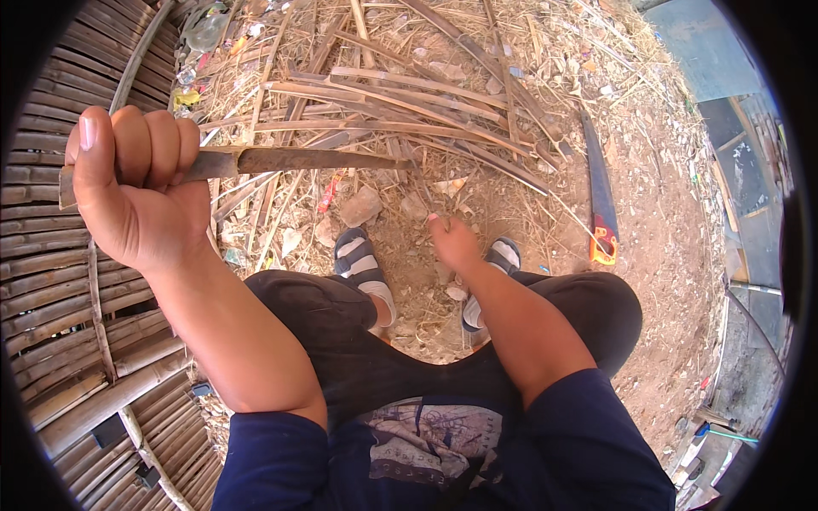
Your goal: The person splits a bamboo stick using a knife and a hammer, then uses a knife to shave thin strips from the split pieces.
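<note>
I am clenching my left hand (136, 183) around the handle of a long rusty knife (290, 160), my grip closed tight with the thumb up beside the fingers. The blade is pointing to my right, held level above the ground and over the pile of split bamboo strips (400, 106) lying in the straw. My right hand (454, 243) is reaching down between my knees toward the dirt near my sandalled feet (362, 268); it is holding nothing that I can see, the fingers curled loosely. A hand saw (599, 200) with an orange handle is lying on the ground well to my right. A woven bamboo panel (60, 281) is standing beside me on my left.
</note>
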Demonstrator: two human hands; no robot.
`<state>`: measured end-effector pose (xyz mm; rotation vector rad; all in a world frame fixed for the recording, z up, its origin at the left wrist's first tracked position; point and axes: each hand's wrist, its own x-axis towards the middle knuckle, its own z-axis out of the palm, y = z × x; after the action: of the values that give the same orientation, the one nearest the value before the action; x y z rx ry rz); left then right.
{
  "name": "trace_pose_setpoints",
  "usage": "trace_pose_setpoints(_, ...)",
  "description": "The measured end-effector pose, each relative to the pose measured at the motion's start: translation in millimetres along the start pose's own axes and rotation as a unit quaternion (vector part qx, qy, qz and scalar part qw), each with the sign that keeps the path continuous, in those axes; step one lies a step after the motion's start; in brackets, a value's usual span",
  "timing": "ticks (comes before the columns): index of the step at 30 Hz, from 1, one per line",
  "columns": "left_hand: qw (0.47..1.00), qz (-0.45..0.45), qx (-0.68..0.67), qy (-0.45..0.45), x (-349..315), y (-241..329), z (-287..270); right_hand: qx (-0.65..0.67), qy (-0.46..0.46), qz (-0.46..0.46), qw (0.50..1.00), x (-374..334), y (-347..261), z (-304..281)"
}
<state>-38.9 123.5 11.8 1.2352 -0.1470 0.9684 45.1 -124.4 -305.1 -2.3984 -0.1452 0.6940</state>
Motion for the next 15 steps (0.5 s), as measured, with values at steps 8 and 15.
trace_pose_setpoints(8,0.991,-0.005,-0.107,-0.08,2,30,7,0.086,-0.1,0.063,0.989,19,-47,-45)
trace_pose_setpoints(15,0.999,0.027,-0.009,0.017,4,16,6,0.18,-0.131,0.134,0.966,19,-57,-89)
